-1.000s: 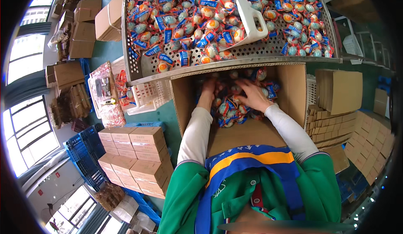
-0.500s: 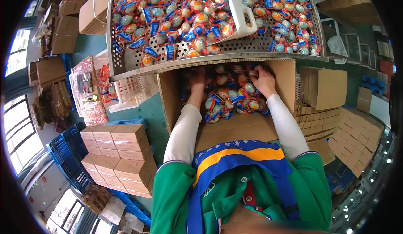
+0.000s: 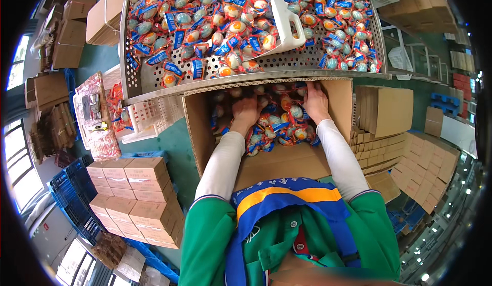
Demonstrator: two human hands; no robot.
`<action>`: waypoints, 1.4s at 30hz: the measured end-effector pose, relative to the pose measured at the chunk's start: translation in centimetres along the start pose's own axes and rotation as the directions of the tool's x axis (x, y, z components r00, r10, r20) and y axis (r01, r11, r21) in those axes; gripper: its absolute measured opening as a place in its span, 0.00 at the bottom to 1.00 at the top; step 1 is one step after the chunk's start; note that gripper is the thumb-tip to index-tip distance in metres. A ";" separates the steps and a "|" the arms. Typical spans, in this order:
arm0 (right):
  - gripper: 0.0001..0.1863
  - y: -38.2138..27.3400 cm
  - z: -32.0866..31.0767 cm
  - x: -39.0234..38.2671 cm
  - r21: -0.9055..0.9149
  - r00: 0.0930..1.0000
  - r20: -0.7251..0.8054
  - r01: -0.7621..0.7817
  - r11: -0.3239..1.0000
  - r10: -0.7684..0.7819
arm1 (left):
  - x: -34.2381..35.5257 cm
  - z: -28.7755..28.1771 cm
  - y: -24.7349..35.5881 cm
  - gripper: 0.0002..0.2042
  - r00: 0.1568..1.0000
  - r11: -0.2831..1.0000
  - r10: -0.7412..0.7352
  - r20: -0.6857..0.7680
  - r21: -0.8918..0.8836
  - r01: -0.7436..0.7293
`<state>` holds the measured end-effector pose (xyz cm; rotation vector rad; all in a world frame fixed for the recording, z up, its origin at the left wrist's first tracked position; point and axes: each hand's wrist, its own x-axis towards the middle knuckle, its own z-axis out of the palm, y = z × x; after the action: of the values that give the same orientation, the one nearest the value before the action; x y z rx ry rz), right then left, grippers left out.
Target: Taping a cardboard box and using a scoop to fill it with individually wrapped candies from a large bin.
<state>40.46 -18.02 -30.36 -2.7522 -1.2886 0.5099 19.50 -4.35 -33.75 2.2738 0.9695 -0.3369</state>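
Observation:
Both my hands are inside an open cardboard box (image 3: 287, 164), among individually wrapped eggs (image 3: 279, 127) in clear packets with red edges and blue labels. The eggs fill the box's far part and slope down toward bare cardboard at my side. My left hand (image 3: 246, 113) presses down on the eggs left of the middle, its fingertips hidden in shade and packets. At the right, my right hand (image 3: 315, 103) lies along the box's inner wall, fingers stretched forward beside the eggs and open, gripping nothing visible.
Beyond the box stands a perforated metal table (image 3: 174, 83) heaped with more wrapped eggs and a white plastic scoop (image 3: 285, 27). Closed cartons (image 3: 136, 193) sit on a blue pallet (image 3: 77, 196) at left. Flattened cardboard (image 3: 392, 113) is stacked at right. A white basket (image 3: 154, 117) adjoins the table.
My left hand has drawn back from the dark far left corner onto the eggs. My right hand has shifted against the right wall with its fingers straighter. The whole view has moved slightly.

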 end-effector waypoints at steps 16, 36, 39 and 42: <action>0.48 -2.8 -1.9 -4.6 0.033 0.967 0.234 0.097 0.995 -0.102 | 1.3 2.2 4.4 0.24 0.881 0.919 0.393 -0.262 0.091 -0.383; 0.30 -3.3 -9.1 -3.2 0.105 0.974 -0.197 0.138 0.985 -0.115 | 0.6 0.9 8.8 0.19 0.885 0.883 0.466 0.018 -0.065 -0.464; 0.29 -4.2 -9.9 -3.9 0.152 0.969 -0.193 0.181 0.972 -0.151 | 0.1 3.9 10.9 0.23 0.902 0.903 0.419 0.108 -0.153 -0.401; 0.26 -3.1 -10.8 -4.4 0.126 0.968 -0.181 0.199 0.972 -0.175 | -0.8 4.8 11.6 0.22 0.903 0.910 0.414 0.115 -0.055 -0.410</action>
<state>39.02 -18.39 -18.38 -2.4646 -1.3934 0.3327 27.30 -14.01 -31.78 2.3268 0.4070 -0.2721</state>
